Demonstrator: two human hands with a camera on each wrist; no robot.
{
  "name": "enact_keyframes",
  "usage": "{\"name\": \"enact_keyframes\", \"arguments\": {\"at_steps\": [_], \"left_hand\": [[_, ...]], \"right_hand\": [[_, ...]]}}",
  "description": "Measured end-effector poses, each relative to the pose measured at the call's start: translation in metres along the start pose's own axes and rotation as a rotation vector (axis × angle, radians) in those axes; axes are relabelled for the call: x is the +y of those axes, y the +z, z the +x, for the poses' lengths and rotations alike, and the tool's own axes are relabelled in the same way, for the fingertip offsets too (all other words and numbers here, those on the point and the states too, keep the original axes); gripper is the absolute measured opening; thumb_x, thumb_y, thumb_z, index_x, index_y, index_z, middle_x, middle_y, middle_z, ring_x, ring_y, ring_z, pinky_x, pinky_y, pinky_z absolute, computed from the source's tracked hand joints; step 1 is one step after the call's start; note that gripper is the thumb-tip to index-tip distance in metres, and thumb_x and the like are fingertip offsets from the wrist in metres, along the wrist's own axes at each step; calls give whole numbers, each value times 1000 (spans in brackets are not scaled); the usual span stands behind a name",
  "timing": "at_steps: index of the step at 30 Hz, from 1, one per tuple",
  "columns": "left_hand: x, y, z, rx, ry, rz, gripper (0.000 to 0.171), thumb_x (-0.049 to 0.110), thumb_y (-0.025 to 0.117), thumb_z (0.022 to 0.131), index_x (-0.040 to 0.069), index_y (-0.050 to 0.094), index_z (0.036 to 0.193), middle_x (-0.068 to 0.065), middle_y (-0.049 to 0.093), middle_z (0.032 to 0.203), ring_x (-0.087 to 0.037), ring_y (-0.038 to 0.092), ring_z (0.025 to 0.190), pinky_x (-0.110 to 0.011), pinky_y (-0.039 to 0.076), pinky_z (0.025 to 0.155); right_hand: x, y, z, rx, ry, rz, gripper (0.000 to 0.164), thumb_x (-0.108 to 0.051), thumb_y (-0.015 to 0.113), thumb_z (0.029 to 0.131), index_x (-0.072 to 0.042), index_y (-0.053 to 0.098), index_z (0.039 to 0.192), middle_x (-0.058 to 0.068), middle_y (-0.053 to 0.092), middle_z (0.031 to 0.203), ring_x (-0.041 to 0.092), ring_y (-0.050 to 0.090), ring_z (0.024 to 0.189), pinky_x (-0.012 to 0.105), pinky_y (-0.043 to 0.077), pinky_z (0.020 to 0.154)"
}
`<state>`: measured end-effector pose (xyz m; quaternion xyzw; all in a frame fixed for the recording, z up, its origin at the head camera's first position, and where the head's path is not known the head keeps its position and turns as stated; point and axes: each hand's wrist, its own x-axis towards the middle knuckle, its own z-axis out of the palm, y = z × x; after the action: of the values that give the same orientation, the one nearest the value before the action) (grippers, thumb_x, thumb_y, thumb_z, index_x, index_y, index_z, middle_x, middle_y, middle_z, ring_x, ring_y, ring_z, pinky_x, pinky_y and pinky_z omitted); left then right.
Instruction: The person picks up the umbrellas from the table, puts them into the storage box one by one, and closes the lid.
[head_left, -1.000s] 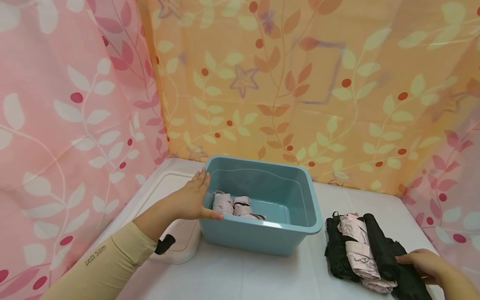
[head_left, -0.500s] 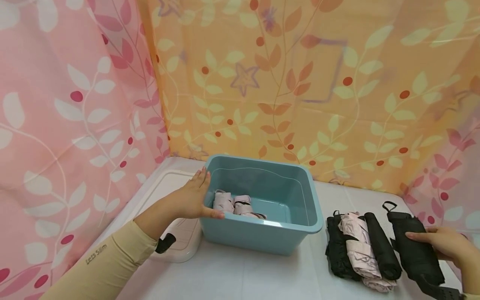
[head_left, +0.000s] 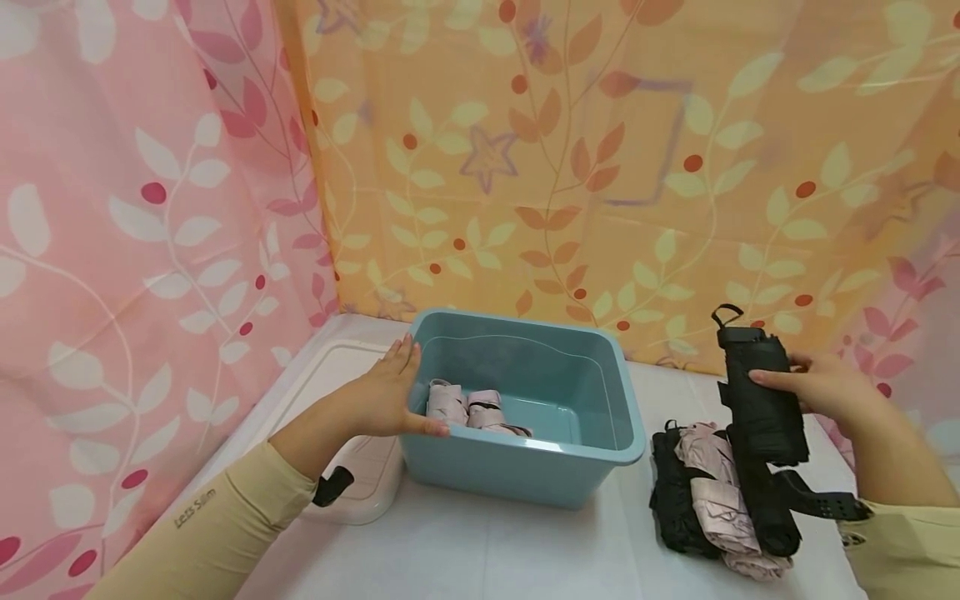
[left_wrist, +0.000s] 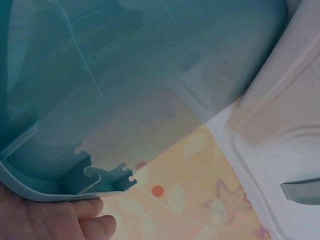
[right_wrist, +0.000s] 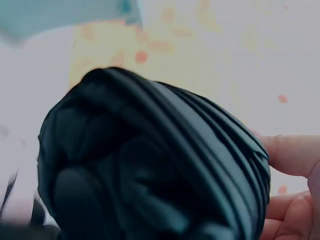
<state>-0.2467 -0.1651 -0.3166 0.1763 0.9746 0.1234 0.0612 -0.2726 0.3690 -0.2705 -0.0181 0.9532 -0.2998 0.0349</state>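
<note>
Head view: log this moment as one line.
right hand: holds black umbrella; left hand: touches blue bin; inside bin: two pink bundles visible

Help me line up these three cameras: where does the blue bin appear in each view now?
Head: the blue bin sits near the middle, below centre, with the left hand at its left end.
Left wrist: it fills most of the upper left, its rim curving across the lower left.
Right wrist: only a blurred part shows at top left, above the black umbrella.
Shared landmark: the orange leaf-patterned cloth, paler in the wrist views.
</note>
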Motion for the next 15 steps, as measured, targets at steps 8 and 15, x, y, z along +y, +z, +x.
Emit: {"name": "enact_keyframes", "arguments": {"at_steps": [8,15], "left_hand": [[1,0,0,-3,-4,12,136,89,46,53,0,-2,145,-18,-11,151,-31,-11,138,-49,10,109],[2,-3,-2,-8,4,11,135,87,48,55,-2,-1,144,-19,-10,151,-33,-11,138,-49,10,109]], "right_hand": [[-59,15,20,-28,-78,70,70,-40,59,88,15,37,125,26,49,108,19,60,81,43,51,76],[-95,24,31,-67,-94,130,65,-41,61,86,11,43,121,22,51,106,17,61,79,38,52,74]]}}
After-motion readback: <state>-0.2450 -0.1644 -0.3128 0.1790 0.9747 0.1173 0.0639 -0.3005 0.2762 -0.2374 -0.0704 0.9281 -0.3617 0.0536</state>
